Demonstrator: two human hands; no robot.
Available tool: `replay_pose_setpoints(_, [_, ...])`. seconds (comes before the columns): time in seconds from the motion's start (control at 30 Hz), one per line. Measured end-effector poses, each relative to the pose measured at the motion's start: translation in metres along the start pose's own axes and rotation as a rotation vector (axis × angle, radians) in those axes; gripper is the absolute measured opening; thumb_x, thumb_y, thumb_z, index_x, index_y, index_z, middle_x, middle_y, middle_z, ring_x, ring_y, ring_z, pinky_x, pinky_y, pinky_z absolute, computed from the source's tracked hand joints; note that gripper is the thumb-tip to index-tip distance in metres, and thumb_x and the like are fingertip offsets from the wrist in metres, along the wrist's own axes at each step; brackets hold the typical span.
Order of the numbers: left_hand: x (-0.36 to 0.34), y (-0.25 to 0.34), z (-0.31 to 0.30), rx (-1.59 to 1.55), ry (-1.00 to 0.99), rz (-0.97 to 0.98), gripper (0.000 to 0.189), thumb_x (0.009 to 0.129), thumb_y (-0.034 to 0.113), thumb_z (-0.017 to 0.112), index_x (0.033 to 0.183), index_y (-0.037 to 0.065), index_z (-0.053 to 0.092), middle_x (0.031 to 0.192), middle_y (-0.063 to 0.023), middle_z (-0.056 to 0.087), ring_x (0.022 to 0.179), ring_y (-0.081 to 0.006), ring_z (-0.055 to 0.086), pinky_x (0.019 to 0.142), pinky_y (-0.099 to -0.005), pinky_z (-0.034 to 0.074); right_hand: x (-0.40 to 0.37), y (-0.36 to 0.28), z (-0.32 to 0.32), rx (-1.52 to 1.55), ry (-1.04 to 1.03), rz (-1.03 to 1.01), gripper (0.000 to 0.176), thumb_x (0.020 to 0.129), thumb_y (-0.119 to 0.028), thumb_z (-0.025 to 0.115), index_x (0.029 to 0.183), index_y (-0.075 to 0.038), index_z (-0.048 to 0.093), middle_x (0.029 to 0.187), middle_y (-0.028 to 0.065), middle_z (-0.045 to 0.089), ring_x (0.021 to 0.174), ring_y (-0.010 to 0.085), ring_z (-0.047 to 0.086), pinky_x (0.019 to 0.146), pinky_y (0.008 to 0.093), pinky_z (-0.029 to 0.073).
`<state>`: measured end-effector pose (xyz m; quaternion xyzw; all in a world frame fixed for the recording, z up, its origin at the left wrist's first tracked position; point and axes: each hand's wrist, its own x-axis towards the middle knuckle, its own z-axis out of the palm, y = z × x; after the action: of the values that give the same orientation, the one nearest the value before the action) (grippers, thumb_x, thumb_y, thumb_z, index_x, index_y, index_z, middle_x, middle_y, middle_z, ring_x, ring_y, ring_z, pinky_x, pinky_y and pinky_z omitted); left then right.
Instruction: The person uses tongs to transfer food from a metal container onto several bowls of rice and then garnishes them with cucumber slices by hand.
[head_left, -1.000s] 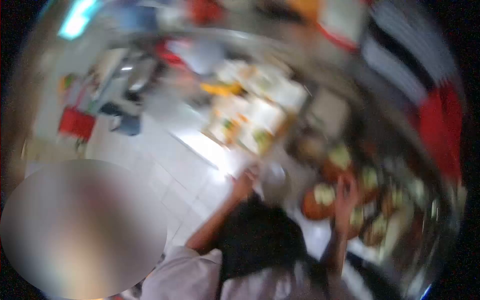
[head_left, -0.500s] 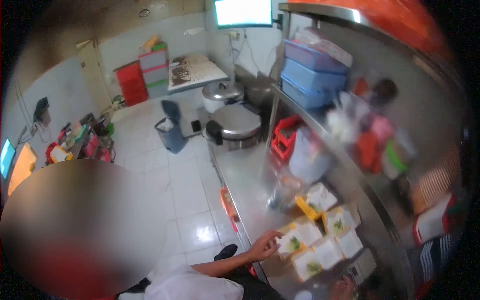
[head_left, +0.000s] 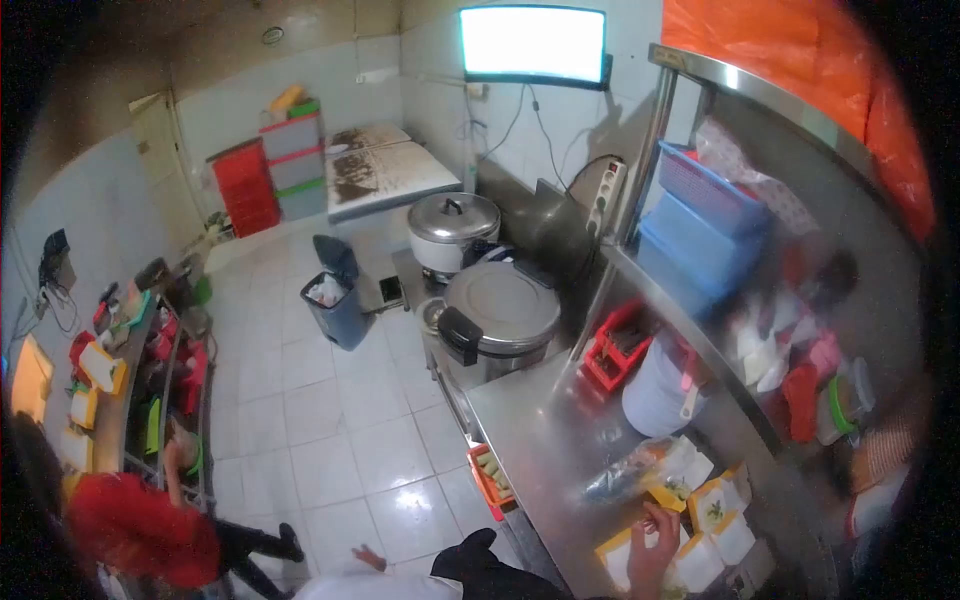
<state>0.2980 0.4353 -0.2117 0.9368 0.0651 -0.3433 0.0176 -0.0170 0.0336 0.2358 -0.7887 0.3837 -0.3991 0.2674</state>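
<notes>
Several small open food boxes (head_left: 733,538), yellow outside and white inside, stand together on the steel counter. Some hold green leaves (head_left: 715,511). My right hand (head_left: 657,545) is over the near-left boxes, its fingers loosely curled and apart from the thumb, and I see nothing held. It covers part of the boxes beneath. My left hand (head_left: 370,557) is away from the counter, low beside my white shirt (head_left: 385,588), fingers spread and holding nothing. Past the boxes lies a clear plastic bag (head_left: 627,470) with contents I cannot make out.
A large lidded pot (head_left: 503,305) and a rice cooker (head_left: 453,225) stand at the counter's far end. Blue baskets (head_left: 700,250) fill the shelf above. An orange crate (head_left: 490,480) juts out by the counter edge. A person in red (head_left: 145,530) is at the left rack.
The view has shifted, and the counter sits farther right and lower. My left hand has left the boxes and swung out to the left. My right hand has come up over the boxes.
</notes>
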Motion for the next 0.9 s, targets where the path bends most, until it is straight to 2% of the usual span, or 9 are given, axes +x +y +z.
replay_pose_setpoints(0.17, [0.019,-0.005,0.014,-0.014,-0.013,-0.207,0.075,0.096,0.045,0.058,0.155,0.009,0.029,0.15,-0.0229,0.043,0.129,-0.0445,0.05,0.104,-0.0503,0.046,0.004,0.008,-0.007,-0.051,0.107,0.089,0.036,0.08,0.001,0.065,0.116,0.001,0.063,0.098,0.0076,0.055,0.083,0.0177,0.053,0.075,0.0287,0.045])
replay_pose_setpoints(0.23, [0.009,0.037,-0.004,-0.202,-0.041,-0.096,0.075,0.094,0.046,0.06,0.151,0.005,0.034,0.141,-0.0299,0.05,0.125,-0.0494,0.052,0.104,-0.0538,0.045,-0.01,0.015,-0.028,-0.13,0.124,0.051,0.035,0.087,-0.007,0.062,0.121,-0.002,0.063,0.102,0.01,0.057,0.092,0.0207,0.056,0.081,0.034,0.047])
replay_pose_setpoints(0.3, [-0.015,0.077,-0.031,-0.076,0.018,0.349,0.076,0.089,0.046,0.064,0.147,0.004,0.038,0.133,-0.0324,0.054,0.121,-0.0481,0.057,0.101,-0.0539,0.048,-0.033,0.041,-0.06,-0.367,0.189,0.108,0.032,0.1,-0.018,0.061,0.128,-0.002,0.06,0.106,0.0153,0.063,0.095,0.0246,0.061,0.085,0.0329,0.05])
replay_pose_setpoints(0.37, [0.046,0.126,0.013,-0.02,0.229,0.69,0.077,0.084,0.041,0.069,0.146,0.006,0.039,0.134,-0.0338,0.049,0.12,-0.0477,0.057,0.098,-0.0549,0.05,-0.055,0.052,-0.094,-0.502,0.231,0.211,0.031,0.1,-0.018,0.059,0.127,-0.002,0.06,0.107,0.0157,0.063,0.097,0.0253,0.061,0.086,0.034,0.05])
replay_pose_setpoints(0.43, [-0.033,0.183,-0.051,-0.2,0.105,0.604,0.076,0.081,0.035,0.071,0.145,0.009,0.04,0.136,-0.0314,0.045,0.117,-0.0471,0.058,0.096,-0.054,0.052,-0.087,0.056,-0.132,-0.637,0.253,0.347,0.031,0.1,-0.017,0.058,0.127,-0.002,0.06,0.109,0.0161,0.063,0.098,0.026,0.061,0.087,0.0351,0.05])
replay_pose_setpoints(0.57, [-0.076,0.235,-0.066,-0.178,0.139,0.73,0.073,0.082,0.034,0.072,0.144,0.009,0.041,0.134,-0.028,0.045,0.115,-0.0453,0.06,0.092,-0.0532,0.054,-0.136,0.062,-0.177,-0.815,0.202,0.555,0.029,0.1,-0.017,0.055,0.125,-0.002,0.06,0.111,0.0169,0.062,0.102,0.0274,0.06,0.089,0.0372,0.05])
replay_pose_setpoints(0.73, [-0.106,0.218,-0.014,-0.138,0.137,0.697,0.073,0.081,0.034,0.072,0.143,0.009,0.042,0.132,-0.0261,0.045,0.113,-0.0447,0.06,0.09,-0.0526,0.055,-0.196,0.098,-0.228,-0.899,0.098,0.7,0.028,0.1,-0.017,0.051,0.122,-0.003,0.06,0.115,0.0179,0.062,0.106,0.0292,0.06,0.092,0.0399,0.049])
replay_pose_setpoints(0.83, [-0.116,0.169,0.046,-0.084,0.395,0.816,0.068,0.078,0.033,0.072,0.133,0.007,0.042,0.114,-0.0301,0.05,0.088,-0.0481,0.066,0.068,-0.058,0.057,-0.238,0.138,-0.261,-0.897,0.032,0.73,0.027,0.1,-0.016,0.049,0.121,-0.003,0.06,0.117,0.0185,0.061,0.108,0.0303,0.06,0.093,0.0415,0.049])
replay_pose_setpoints(0.9, [-0.152,0.141,0.063,-0.001,0.229,0.635,0.07,0.081,0.03,0.07,0.141,0.007,0.042,0.129,-0.0266,0.045,0.113,-0.0459,0.06,0.091,-0.0531,0.054,-0.274,0.185,-0.282,-0.843,-0.023,0.761,0.027,0.1,-0.016,0.048,0.12,-0.003,0.06,0.119,0.0189,0.061,0.11,0.031,0.06,0.094,0.0426,0.049])
